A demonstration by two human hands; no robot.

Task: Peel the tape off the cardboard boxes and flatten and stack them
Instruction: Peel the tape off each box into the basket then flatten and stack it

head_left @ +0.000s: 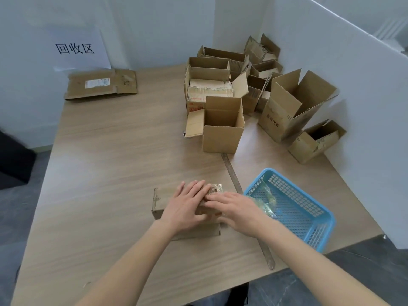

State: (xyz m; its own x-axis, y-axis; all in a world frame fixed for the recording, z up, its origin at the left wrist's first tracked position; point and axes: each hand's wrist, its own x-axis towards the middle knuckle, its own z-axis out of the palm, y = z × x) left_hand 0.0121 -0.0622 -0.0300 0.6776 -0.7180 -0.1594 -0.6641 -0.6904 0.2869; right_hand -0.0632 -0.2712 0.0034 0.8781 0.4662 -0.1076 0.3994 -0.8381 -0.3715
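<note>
While both hands work at the near edge of the table (106, 138), the left hand (187, 206) lies flat, fingers straight, pressing down the small box (163, 203), and the right hand (234, 208) reaches across it toward the loosened tape (215, 189); whether its fingertips pinch the strip I cannot tell. Thin corrugated card like this looks light and easily creased, so holding the panel down and pulling from the tape's free end seems wisest. Just beside sits the blue basket (318, 235) with crumpled tape. Farther off stand the open boxes (223, 138), and farthest left lies one flattened box (101, 85).
</note>
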